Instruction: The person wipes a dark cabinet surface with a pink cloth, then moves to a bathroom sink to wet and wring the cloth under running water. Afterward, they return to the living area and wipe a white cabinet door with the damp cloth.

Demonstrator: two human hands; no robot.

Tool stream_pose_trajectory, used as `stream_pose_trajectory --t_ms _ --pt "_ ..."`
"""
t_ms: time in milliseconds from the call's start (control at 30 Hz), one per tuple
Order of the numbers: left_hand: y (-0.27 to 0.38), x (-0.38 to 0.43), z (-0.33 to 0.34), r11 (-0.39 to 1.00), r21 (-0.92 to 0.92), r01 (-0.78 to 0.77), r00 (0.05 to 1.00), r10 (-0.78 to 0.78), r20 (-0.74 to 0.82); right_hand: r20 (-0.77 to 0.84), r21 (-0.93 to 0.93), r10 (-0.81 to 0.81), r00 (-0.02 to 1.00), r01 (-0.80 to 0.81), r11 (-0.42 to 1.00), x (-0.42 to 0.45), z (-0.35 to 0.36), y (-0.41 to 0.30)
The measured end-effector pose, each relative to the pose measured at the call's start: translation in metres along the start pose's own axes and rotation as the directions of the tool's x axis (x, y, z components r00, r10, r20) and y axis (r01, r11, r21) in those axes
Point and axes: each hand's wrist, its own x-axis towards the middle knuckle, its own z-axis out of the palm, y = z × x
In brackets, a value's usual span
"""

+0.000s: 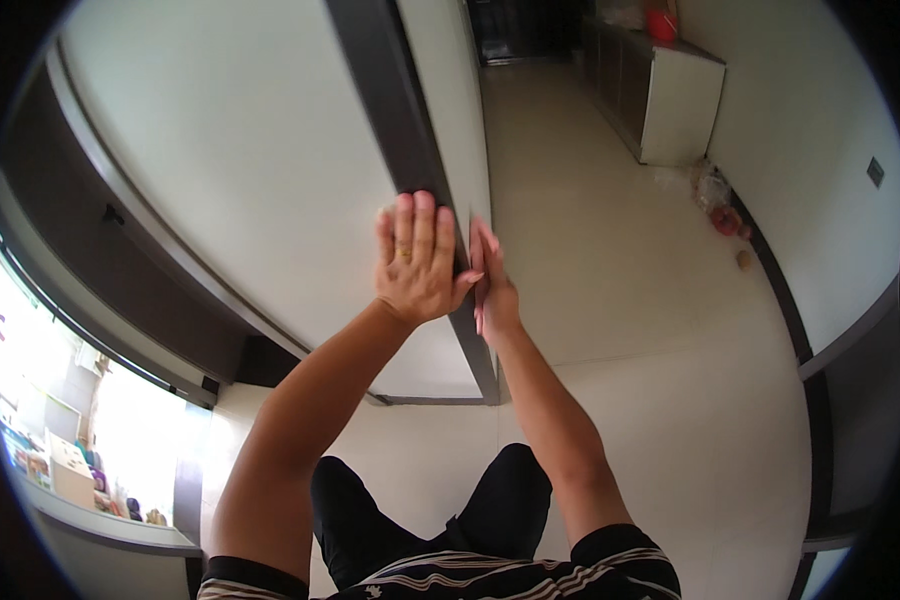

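Note:
A tall white cabinet or wardrobe panel (pixel 255 150) with a dark frame edge (pixel 390 97) stands in front of me. My left hand (pixel 418 259) lies flat across the panel's corner, its fingers pointing up the dark edge strip, a ring on one finger. On the pale side face of the same corner rests my right hand (pixel 493 281), seen edge-on and slightly blurred, its palm turned toward the panel. The left thumb reaches round toward the right hand. Neither hand grasps anything that I can see.
To the right runs a tiled floor (pixel 607 300). A low cabinet (pixel 682 105) with a red bucket (pixel 661 25) on top stands farther back; plastic bags (pixel 712 191) lie at the wall's foot. Shelving with assorted items (pixel 71 469) shows through a bright opening at left.

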Motion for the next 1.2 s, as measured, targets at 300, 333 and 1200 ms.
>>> stream_pose_trajectory --t_ms 300,333,1200 --pt "-0.036 -0.016 -0.103 0.933 -0.357 0.048 0.988 0.008 0.154 0.429 -0.467 -0.781 0.453 0.852 0.238 0.08 0.195 -0.168" --pt "-0.051 -0.024 -0.11 0.93 -0.358 0.088 0.987 -0.031 0.16 0.572 -0.549 -0.769 0.286 0.83 -0.099 0.077 0.197 -0.167" --pt "-0.28 -0.089 -0.135 0.867 0.091 0.489 0.834 -0.435 -0.34 0.526 -0.753 -0.789 0.317 0.605 -0.259 0.023 0.142 -0.052"
